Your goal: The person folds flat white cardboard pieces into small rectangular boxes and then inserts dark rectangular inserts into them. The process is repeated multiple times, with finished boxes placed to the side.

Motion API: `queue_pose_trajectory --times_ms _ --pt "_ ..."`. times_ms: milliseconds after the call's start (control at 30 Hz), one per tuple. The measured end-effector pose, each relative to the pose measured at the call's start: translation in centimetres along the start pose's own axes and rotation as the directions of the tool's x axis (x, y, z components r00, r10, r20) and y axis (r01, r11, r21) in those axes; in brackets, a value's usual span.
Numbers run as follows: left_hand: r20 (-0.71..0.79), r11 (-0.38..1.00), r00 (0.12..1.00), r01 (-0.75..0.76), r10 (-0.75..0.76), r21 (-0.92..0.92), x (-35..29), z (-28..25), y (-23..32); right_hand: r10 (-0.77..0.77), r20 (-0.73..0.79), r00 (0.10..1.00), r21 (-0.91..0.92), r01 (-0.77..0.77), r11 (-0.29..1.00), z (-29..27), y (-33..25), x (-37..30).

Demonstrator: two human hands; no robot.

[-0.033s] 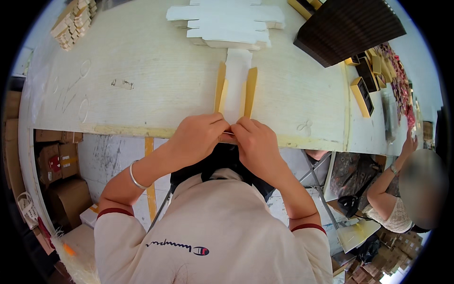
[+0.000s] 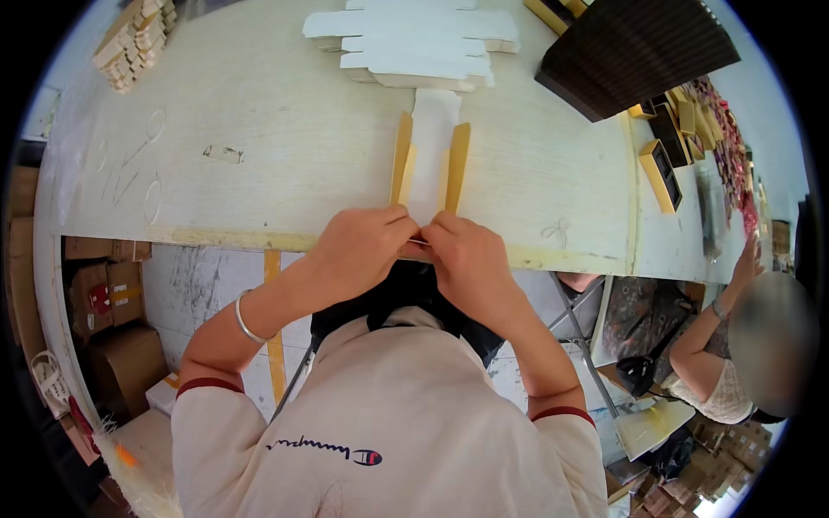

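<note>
R fingers [image 2: 444, 223]: slight shift; folded crdbd [image 2: 458, 173]

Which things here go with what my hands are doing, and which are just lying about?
In use:
gold-and-white card, near end in your left hand and right hand
probably the white card stack

Apparently just lying about:
brown carton, lower left
pale fluffy item, bottom left

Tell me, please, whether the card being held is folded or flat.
Partly folded: its yellow side flaps stand up, while the white strip between them lies flat.
</note>
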State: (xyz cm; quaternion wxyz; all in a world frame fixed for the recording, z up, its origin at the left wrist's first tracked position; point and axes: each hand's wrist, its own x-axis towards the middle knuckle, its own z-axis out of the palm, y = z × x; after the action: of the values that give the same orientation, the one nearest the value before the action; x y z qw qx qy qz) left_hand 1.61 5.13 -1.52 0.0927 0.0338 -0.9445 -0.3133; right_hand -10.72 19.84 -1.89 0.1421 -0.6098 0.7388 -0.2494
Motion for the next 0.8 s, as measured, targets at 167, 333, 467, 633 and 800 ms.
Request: queue_pose_trajectory --times_ms 167,333,467,633,800 --pt "0.196 0.992 0.977 -0.097 0.079 0.082 0.7 -2.7 -1.1 -0.074 -0.043 0.996 0.146 0.079 0.986 -3.6 0.9 0.2" --pt "0.055 0.926 0.981 -0.192 0.184 0.326 1.8 -4.8 0.7 -0.223 -0.221 0.949 -0.235 0.17 0.957 -4.2 4.1 0.5" --pt "0.002 0.88 0.997 -0.064 0.072 0.47 0.8 -2.4 2.1 0.004 -0.18 0.984 0.18 0.028 0.983 -1.7 -0.4 0.0" --pt "0.077 0.935 0.99 -0.138 0.12 0.326 -0.5 -3.0 -0.6 -0.119 -0.233 0.965 0.027 0.129 0.991 -5.9 1.2 -0.1" --pt "0.031 0.976 0.981 -0.193 0.191 0.101 0.0 -3.5 -0.6 -0.295 0.015 0.955 0.022 0.295 0.955 -4.5 2.9 -0.4"
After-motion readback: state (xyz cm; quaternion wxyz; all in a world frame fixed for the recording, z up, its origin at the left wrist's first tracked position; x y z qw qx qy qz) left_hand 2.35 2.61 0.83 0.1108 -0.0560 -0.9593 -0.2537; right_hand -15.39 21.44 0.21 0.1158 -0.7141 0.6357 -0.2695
